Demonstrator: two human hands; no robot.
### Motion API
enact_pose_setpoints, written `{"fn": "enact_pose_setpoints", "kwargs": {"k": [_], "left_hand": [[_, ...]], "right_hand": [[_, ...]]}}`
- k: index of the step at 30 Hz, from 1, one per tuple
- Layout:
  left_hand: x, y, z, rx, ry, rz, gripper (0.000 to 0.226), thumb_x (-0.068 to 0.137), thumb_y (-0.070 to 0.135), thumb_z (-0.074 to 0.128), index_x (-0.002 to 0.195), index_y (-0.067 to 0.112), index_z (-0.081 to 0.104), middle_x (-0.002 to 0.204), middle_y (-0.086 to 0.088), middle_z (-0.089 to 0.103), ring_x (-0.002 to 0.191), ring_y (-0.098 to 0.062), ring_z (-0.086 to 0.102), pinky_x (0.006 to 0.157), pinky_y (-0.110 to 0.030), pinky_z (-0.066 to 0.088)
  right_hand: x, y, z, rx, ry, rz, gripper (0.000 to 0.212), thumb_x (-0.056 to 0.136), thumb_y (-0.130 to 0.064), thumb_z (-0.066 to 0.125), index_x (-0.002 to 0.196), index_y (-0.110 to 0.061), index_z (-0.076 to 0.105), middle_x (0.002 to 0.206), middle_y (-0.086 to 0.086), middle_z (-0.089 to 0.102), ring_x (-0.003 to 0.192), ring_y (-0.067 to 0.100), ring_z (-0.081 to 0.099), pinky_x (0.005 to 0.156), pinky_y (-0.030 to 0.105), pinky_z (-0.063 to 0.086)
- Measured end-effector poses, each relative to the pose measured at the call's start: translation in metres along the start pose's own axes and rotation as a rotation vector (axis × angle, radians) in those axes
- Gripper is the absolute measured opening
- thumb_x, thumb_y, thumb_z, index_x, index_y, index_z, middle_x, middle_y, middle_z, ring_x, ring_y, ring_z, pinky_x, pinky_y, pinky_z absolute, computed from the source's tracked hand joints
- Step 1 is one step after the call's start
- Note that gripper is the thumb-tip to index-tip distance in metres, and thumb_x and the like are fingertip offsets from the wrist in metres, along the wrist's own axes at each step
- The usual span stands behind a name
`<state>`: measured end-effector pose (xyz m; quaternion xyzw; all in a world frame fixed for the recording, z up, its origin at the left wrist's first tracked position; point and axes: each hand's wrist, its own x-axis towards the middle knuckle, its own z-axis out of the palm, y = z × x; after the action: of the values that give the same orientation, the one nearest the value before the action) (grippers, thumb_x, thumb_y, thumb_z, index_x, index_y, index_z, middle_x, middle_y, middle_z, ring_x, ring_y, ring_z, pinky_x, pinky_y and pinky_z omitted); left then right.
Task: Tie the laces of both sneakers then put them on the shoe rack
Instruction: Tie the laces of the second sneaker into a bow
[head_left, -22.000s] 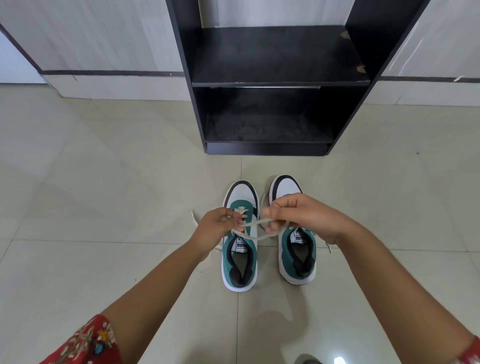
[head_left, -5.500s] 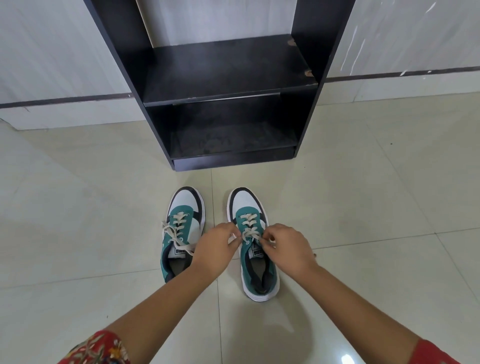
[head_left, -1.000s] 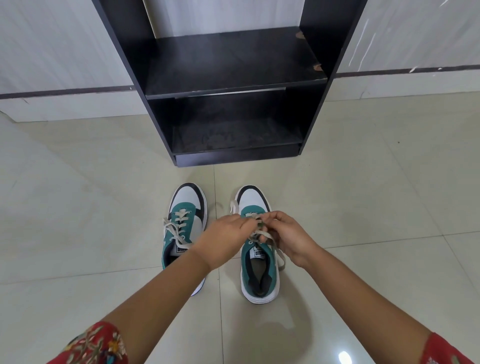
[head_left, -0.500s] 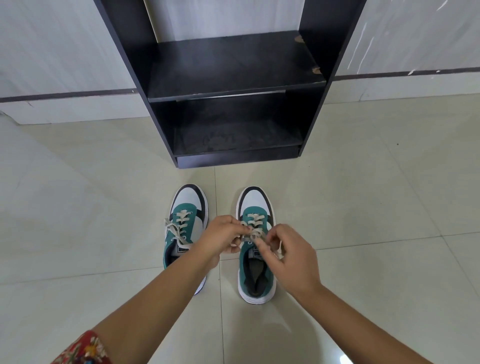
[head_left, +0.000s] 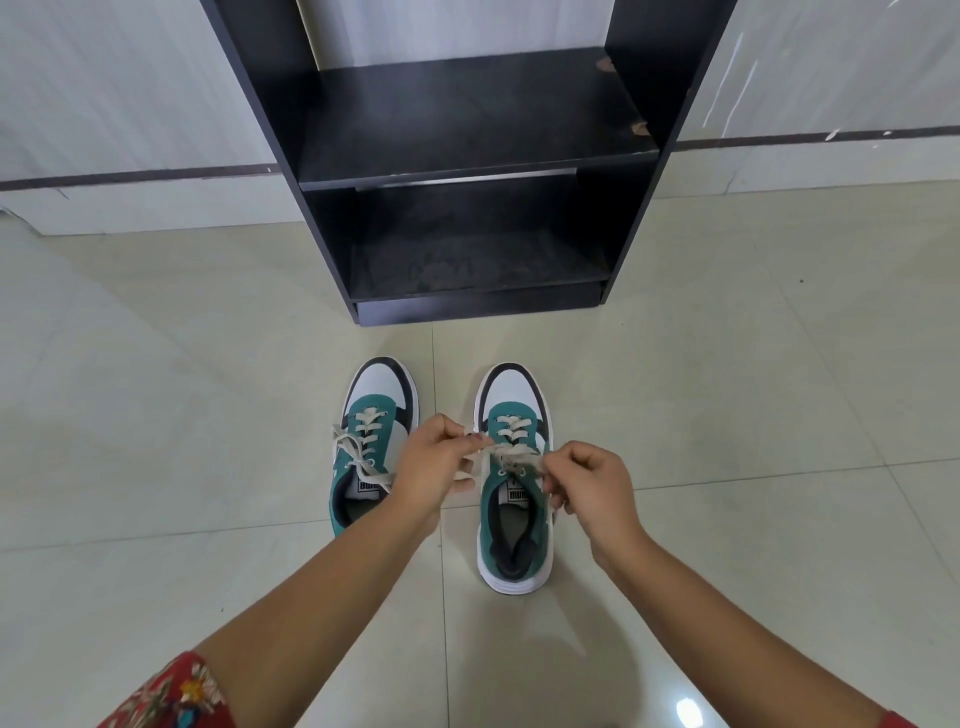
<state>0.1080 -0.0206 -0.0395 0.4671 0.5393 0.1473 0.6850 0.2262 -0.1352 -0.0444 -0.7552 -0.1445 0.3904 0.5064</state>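
Two teal, white and black sneakers stand side by side on the tiled floor, toes toward the rack. The left sneaker (head_left: 373, 410) carries a tied cream bow. Over the right sneaker (head_left: 513, 514), my left hand (head_left: 434, 470) and my right hand (head_left: 592, 488) each pinch part of its cream lace (head_left: 511, 457), which stretches across the tongue between them. The black shoe rack (head_left: 467, 156) stands just beyond the toes, both shelves bare.
Pale glossy floor tiles (head_left: 753, 415) stretch out on both sides of the sneakers. A light wall with a dark stripe (head_left: 130, 174) runs behind the rack. Red patterned sleeves show at the bottom corners.
My hands have drawn apart sideways over the right sneaker, pulling its lace out between them. The left sneaker has stayed put with its bow tied.
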Motion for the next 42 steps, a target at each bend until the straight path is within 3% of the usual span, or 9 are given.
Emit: {"fn": "enact_pose_setpoints", "kwargs": {"k": [3, 7, 10, 16, 21, 28, 34, 39, 42], "left_hand": [[0.007, -0.006, -0.017, -0.047, 0.036, -0.032, 0.023, 0.086, 0.006, 0.062, 0.075, 0.014, 0.044, 0.089, -0.003, 0.071, 0.058, -0.015, 0.048, 0.06, -0.03, 0.054], [0.008, -0.015, -0.024, 0.07, -0.087, 0.03, 0.01, 0.085, 0.006, 0.065, 0.091, 0.006, 0.058, 0.082, -0.006, 0.068, 0.064, -0.015, 0.055, 0.063, -0.022, 0.059], [0.009, -0.016, -0.027, 0.431, -0.14, 0.264, 0.016, 0.082, 0.01, 0.069, 0.098, 0.011, 0.072, 0.075, -0.003, 0.067, 0.065, -0.013, 0.058, 0.062, -0.007, 0.048], [0.016, -0.011, -0.029, 1.133, -0.258, 0.676, 0.022, 0.088, 0.02, 0.062, 0.108, 0.019, 0.072, 0.097, -0.006, 0.064, 0.087, -0.019, 0.06, 0.078, -0.027, 0.046], [0.024, -0.017, -0.025, 1.481, -0.109, 0.774, 0.026, 0.089, 0.003, 0.054, 0.111, 0.013, 0.064, 0.103, -0.008, 0.054, 0.086, -0.022, 0.056, 0.072, -0.032, 0.054], [0.026, -0.027, -0.026, 1.539, -0.129, 0.859, 0.035, 0.085, -0.004, 0.055, 0.115, 0.012, 0.061, 0.111, -0.01, 0.054, 0.09, -0.026, 0.058, 0.074, -0.034, 0.056], [0.033, -0.025, -0.033, 1.584, -0.148, 0.884, 0.029, 0.074, -0.004, 0.068, 0.099, 0.01, 0.067, 0.087, -0.009, 0.058, 0.069, -0.024, 0.059, 0.051, -0.032, 0.053], [0.036, -0.027, -0.029, 1.578, -0.13, 0.856, 0.031, 0.08, -0.006, 0.058, 0.107, 0.009, 0.063, 0.1, -0.01, 0.056, 0.081, -0.026, 0.059, 0.065, -0.036, 0.057], [0.033, -0.029, -0.028, 1.446, -0.115, 0.737, 0.022, 0.092, 0.011, 0.051, 0.111, 0.011, 0.063, 0.109, -0.008, 0.056, 0.089, -0.024, 0.06, 0.078, -0.035, 0.054]], "right_hand": [[-0.003, 0.01, -0.012, 0.107, 0.067, 0.113, 0.017, 0.079, -0.002, 0.056, 0.062, 0.001, 0.057, 0.054, 0.007, 0.052, 0.041, 0.014, 0.043, 0.039, 0.017, 0.034], [-0.004, 0.019, -0.014, 0.245, -0.05, 0.3, 0.016, 0.083, -0.005, 0.055, 0.071, -0.01, 0.064, 0.061, 0.002, 0.054, 0.048, 0.012, 0.044, 0.05, 0.022, 0.039], [0.003, 0.014, -0.012, 0.487, -0.122, 0.378, 0.017, 0.084, -0.006, 0.051, 0.073, -0.013, 0.063, 0.063, 0.002, 0.054, 0.052, 0.011, 0.045, 0.052, 0.023, 0.04], [0.01, 0.003, -0.004, 0.687, -0.294, 0.403, 0.026, 0.08, -0.011, 0.039, 0.058, -0.014, 0.054, 0.079, 0.008, 0.07, 0.047, 0.016, 0.052, 0.04, 0.02, 0.039], [0.019, 0.004, -0.004, 0.716, -0.186, 0.38, 0.017, 0.08, -0.013, 0.035, 0.063, -0.016, 0.037, 0.052, -0.001, 0.04, 0.042, 0.013, 0.037, 0.037, 0.02, 0.032], [0.021, 0.007, -0.012, 0.643, -0.097, 0.4, 0.021, 0.078, -0.01, 0.033, 0.059, -0.017, 0.034, 0.044, -0.004, 0.031, 0.037, 0.011, 0.029, 0.033, 0.019, 0.026], [0.024, 0.011, -0.021, 0.605, -0.084, 0.43, 0.02, 0.074, -0.008, 0.031, 0.056, -0.017, 0.032, 0.045, -0.004, 0.027, 0.035, 0.011, 0.026, 0.033, 0.016, 0.02], [0.028, 0.015, -0.021, 0.592, -0.111, 0.476, 0.019, 0.071, -0.009, 0.031, 0.055, -0.017, 0.03, 0.044, -0.005, 0.025, 0.034, 0.009, 0.022, 0.033, 0.016, 0.016], [0.019, 0.019, -0.021, 0.568, -0.138, 0.474, 0.022, 0.077, -0.009, 0.035, 0.057, -0.017, 0.035, 0.046, -0.003, 0.034, 0.037, 0.011, 0.028, 0.034, 0.02, 0.023]]}}
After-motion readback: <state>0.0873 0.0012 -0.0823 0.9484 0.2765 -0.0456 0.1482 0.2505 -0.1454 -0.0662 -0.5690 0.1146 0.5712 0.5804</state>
